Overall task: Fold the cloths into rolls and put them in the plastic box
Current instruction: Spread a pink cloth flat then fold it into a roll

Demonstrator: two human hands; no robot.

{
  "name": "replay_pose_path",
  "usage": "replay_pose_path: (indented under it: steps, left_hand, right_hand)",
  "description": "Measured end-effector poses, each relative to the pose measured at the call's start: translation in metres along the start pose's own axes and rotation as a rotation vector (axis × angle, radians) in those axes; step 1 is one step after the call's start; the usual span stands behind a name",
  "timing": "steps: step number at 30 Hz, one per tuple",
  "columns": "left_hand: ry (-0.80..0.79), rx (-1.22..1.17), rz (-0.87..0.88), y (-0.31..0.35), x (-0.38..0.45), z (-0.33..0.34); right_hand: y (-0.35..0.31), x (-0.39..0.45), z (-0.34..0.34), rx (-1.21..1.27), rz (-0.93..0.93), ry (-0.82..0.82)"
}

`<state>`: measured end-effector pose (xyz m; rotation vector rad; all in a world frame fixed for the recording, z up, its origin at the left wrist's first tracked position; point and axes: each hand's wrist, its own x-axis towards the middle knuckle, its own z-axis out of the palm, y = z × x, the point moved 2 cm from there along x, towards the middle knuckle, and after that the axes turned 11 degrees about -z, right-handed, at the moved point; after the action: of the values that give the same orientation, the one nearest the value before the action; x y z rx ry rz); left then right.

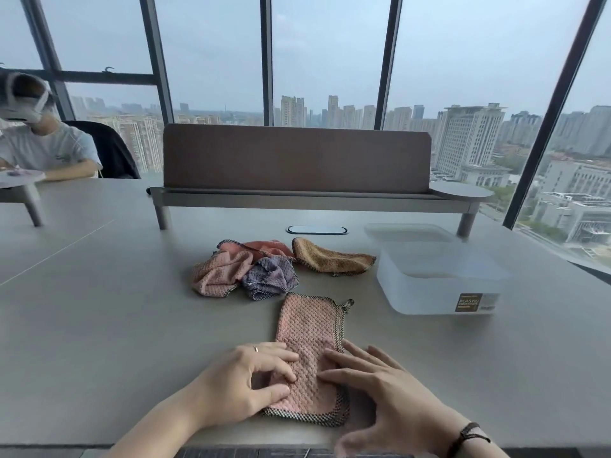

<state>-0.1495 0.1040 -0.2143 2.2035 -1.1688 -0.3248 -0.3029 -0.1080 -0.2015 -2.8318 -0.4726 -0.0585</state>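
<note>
Closest to me, left grip (244, 381) pinches the near edge of the folded pink cloth (309, 328) on the desk (132, 325); right grip (373, 385) spread flat on it — I should roll tight, edges square.

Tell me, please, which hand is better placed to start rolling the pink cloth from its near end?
Probably the left hand: its curled fingers and thumb pinch the pink cloth by the near edge. The right hand lies flat, fingers spread, pressing the cloth's right side.
</note>
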Motion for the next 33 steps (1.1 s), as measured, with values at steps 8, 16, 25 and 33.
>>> replay_pose_path:
  steps: [8,16,25,33]
  left_hand:
    - [0.014,0.003,0.01,0.008,-0.015,-0.005]
    - [-0.031,0.103,0.05,0.016,-0.03,-0.007]
    - [0.147,-0.028,0.023,0.013,-0.007,-0.003]
    - [0.239,-0.375,-0.095,0.01,0.02,-0.008]
  right_hand:
    - [-0.002,0.001,0.007,0.034,-0.008,0.06]
    - [0.005,0.006,0.011,0.107,-0.03,0.223]
    - [0.016,0.026,0.006,0.48,0.11,0.397]
    - [0.028,0.043,-0.003,0.807,0.13,0.401]
